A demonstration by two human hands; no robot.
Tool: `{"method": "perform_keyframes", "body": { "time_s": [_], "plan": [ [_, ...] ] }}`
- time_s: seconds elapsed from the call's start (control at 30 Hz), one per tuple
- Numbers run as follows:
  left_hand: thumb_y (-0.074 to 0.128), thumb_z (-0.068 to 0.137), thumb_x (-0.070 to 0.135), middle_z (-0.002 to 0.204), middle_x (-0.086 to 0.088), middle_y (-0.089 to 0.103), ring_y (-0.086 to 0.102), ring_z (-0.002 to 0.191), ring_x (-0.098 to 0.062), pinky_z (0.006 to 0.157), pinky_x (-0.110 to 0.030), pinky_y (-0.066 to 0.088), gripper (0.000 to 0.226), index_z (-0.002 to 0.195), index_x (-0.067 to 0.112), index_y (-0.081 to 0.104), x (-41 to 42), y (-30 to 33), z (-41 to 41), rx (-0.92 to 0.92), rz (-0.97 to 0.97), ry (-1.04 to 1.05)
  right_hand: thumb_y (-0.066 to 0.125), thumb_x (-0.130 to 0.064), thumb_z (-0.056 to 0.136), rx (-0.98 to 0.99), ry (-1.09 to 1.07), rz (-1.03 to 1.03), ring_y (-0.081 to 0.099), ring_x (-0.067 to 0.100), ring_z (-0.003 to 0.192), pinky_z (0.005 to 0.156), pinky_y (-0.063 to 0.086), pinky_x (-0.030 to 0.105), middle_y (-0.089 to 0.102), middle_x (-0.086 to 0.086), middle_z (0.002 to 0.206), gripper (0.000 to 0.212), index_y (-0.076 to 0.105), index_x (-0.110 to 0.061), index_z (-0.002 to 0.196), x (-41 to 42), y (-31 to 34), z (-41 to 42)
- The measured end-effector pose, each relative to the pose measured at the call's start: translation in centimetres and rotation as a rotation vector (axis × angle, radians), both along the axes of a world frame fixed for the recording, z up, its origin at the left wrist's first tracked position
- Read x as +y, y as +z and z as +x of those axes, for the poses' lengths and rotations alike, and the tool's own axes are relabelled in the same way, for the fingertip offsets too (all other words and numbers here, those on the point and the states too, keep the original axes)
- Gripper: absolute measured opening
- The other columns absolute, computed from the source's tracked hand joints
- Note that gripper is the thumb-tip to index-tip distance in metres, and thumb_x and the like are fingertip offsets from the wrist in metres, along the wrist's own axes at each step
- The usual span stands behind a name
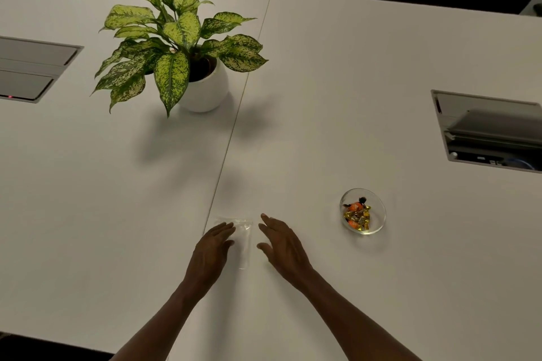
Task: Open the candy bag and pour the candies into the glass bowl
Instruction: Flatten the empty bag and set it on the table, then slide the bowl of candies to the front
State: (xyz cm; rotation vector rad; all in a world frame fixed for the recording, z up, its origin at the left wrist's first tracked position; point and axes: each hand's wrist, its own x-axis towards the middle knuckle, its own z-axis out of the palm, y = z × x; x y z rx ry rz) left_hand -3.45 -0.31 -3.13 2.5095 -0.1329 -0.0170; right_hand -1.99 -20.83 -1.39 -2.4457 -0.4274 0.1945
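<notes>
A clear plastic candy bag (244, 239) lies flat on the white table, looking empty. My left hand (212, 250) hovers palm down over the bag's left edge, fingers apart. My right hand (283, 243) is spread just to the right of the bag and holds nothing. Whether either hand touches the bag I cannot tell. A small glass bowl (378, 218) stands further right, apart from both hands. Several wrapped candies (357, 215), gold and orange, sit inside it.
A potted plant (202, 88) with large green leaves stands at the back left of centre. Cable hatches are set into the table at the far left (32, 70) and the right (489, 132). A seam (231, 138) runs down the table. Dark chairs line the far edge.
</notes>
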Motion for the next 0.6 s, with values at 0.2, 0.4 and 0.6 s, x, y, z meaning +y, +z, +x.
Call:
{"method": "perform_keyframes", "body": {
  "time_s": [0.2,0.4,0.6],
  "plan": [
    [0.071,0.087,0.011,0.117,-0.006,0.073,0.068,0.108,-0.02,0.097,-0.029,0.05,0.03,0.117,0.011,0.069,-7.4,3.9,2.2,-0.009,-0.217,0.102,0.061,-0.015,0.094,-0.066,-0.157,0.01,0.051,0.024,0.13,0.108,0.041,0.031,0.055,0.013,0.14,0.036,0.06,-0.004,0.128,-5.4,2.3,0.3],
    [0.07,0.088,0.02,0.116,0.0,0.073,0.068,0.099,-0.017,0.087,-0.033,0.056,0.026,0.114,0.017,0.07,-14.0,5.9,4.0,0.063,-0.387,0.147,0.073,0.0,0.081,-0.151,-0.297,0.039,0.065,0.034,0.11,0.098,0.052,0.044,0.07,0.02,0.111,0.026,0.069,0.003,0.107,-12.3,3.9,-0.2],
    [0.071,0.086,0.014,0.112,-0.003,0.073,0.07,0.099,-0.017,0.077,-0.015,0.053,0.026,0.112,0.01,0.071,-18.8,6.2,5.1,0.17,-0.481,0.152,0.072,0.005,0.08,-0.163,-0.433,0.05,0.067,0.037,0.102,0.093,0.055,0.048,0.071,0.021,0.104,0.024,0.069,0.005,0.104,-18.2,4.4,-0.9]
  ]
}}
